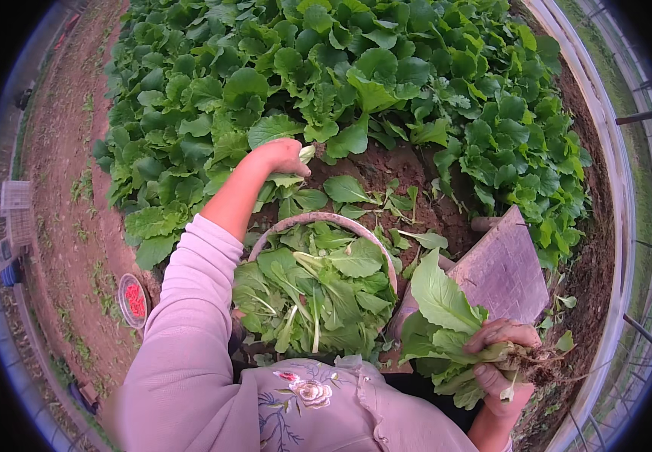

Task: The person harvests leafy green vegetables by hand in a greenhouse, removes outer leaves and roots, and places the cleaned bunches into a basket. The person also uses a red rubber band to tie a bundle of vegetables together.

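At the near edge of the dense bed of leafy greens (pixel 314 62), my left hand (pixel 281 157) is closed around the pale stem base of a leafy plant (pixel 307 152). Its leaves spread below and left of the hand, partly hidden by it. At lower right, my right hand (pixel 501 353) grips a bunch of leafy greens (pixel 444 316), with the soil-covered roots (pixel 535 364) pointing right and the leaves pointing left. Between my arms stands a round tub with a pale rim (pixel 360 227), heaped with loose picked leaves (pixel 314 282).
A flat board (pixel 501 277) leans right of the tub, beside the bunch. Loose leaves (pixel 348 189) lie on bare soil (pixel 360 166) beyond the tub. On the left path sit a clear container of red pieces (pixel 134 301) and plastic crates (pixel 16 198). A pale curved edging (pixel 614 141) borders the right.
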`<state>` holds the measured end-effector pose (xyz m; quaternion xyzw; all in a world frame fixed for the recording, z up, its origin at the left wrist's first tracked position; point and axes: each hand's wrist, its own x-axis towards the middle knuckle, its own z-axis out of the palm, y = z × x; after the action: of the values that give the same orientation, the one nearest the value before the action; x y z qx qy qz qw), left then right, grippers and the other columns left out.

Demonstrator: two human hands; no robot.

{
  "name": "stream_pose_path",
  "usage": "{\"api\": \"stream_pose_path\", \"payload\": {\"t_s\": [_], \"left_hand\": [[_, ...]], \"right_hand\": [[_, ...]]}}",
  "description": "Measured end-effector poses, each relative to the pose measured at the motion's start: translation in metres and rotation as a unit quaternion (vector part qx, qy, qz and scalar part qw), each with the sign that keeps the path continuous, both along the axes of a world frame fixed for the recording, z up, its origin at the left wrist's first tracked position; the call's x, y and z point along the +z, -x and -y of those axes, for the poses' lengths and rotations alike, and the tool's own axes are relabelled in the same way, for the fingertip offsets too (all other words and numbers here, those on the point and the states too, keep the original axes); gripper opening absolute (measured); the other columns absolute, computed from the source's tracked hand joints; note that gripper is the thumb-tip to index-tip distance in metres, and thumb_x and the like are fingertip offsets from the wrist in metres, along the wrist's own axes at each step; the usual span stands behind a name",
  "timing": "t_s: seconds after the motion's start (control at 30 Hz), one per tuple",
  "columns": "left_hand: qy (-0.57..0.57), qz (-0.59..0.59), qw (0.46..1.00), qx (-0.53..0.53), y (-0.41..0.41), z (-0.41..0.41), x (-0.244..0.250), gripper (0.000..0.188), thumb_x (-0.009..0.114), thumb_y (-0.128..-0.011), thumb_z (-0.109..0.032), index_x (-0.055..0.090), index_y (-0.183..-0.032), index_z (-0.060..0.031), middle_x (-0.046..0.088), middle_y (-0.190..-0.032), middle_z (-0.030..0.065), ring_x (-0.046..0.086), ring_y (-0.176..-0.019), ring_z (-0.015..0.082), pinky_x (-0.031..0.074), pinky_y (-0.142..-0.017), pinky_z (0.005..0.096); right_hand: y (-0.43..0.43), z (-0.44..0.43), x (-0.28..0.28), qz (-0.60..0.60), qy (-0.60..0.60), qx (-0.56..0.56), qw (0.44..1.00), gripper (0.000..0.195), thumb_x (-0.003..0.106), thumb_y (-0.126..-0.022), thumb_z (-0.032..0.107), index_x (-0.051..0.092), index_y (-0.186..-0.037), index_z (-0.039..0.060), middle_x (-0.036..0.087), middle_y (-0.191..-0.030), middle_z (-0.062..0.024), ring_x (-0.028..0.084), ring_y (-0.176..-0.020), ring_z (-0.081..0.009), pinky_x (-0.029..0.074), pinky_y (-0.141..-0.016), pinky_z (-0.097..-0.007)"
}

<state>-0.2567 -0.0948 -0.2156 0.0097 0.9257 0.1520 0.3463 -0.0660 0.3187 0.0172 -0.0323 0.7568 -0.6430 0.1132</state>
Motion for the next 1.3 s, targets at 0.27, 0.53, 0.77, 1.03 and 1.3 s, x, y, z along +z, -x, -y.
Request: {"api": "stream_pose_path", "payload": {"t_s": [0.27, 0.53, 0.77, 1.03, 1.3], "left_hand": [[0.138, 0.064, 0.988, 0.037, -0.142, -0.056, -0.001, 0.053, 0.069, -0.082, -0.046, 0.065, -0.119, -0.0088, 0.068, -0.119, 0.0131, 0.065, -0.11, 0.0324, 0.052, -0.093, 0.0469], [-0.191, -0.208, 0.945, 0.164, -0.187, -0.076, 0.119, 0.044, 0.07, -0.081, -0.039, 0.064, -0.118, -0.0164, 0.067, -0.105, 0.0091, 0.064, -0.096, 0.025, 0.049, -0.089, 0.0387], [-0.573, -0.218, 0.705, 0.357, -0.226, -0.079, 0.187, 0.037, 0.067, -0.086, -0.003, 0.063, -0.122, -0.0051, 0.067, -0.107, -0.0003, 0.061, -0.092, 0.0089, 0.049, -0.086, 0.0264], [-0.608, -0.251, 0.683, 0.319, -0.253, -0.09, 0.23, 0.038, 0.065, -0.083, 0.001, 0.062, -0.12, -0.0069, 0.068, -0.105, 0.003, 0.064, -0.093, 0.0129, 0.051, -0.087, 0.0292], [-0.734, -0.152, 0.607, 0.264, -0.262, -0.171, 0.253, 0.035, 0.057, -0.09, -0.002, 0.055, -0.126, -0.0008, 0.067, -0.116, 0.015, 0.066, -0.099, 0.0195, 0.053, -0.09, 0.0327]], "right_hand": [[-0.023, 0.017, 0.019, 0.048, 0.069, -0.045, 0.995, 0.034, 0.065, -0.071, -0.015, 0.063, -0.101, 0.0, 0.068, -0.092, -0.005, 0.063, -0.085, -0.0136, 0.051, -0.081, -0.0278], [-0.045, 0.029, 0.013, -0.011, 0.047, -0.018, 0.999, 0.031, 0.068, -0.075, -0.01, 0.065, -0.103, 0.0032, 0.065, -0.087, 0.0043, 0.058, -0.08, -0.0049, 0.048, -0.074, -0.0222], [-0.055, 0.049, 0.007, -0.031, 0.056, 0.047, 0.997, 0.028, 0.068, -0.076, -0.004, 0.067, -0.103, 0.0037, 0.064, -0.085, 0.0053, 0.056, -0.078, -0.0038, 0.047, -0.072, -0.0228], [-0.055, 0.062, 0.009, 0.019, 0.117, 0.127, 0.985, 0.046, 0.069, -0.072, -0.01, 0.067, -0.116, 0.0046, 0.067, -0.1, 0.0027, 0.06, -0.088, -0.0069, 0.049, -0.079, -0.0238], [-0.053, 0.079, 0.002, 0.092, 0.167, 0.249, 0.95, 0.035, 0.073, -0.071, -0.008, 0.068, -0.104, 0.0005, 0.071, -0.096, -0.005, 0.068, -0.085, -0.016, 0.055, -0.082, -0.0311]]}}
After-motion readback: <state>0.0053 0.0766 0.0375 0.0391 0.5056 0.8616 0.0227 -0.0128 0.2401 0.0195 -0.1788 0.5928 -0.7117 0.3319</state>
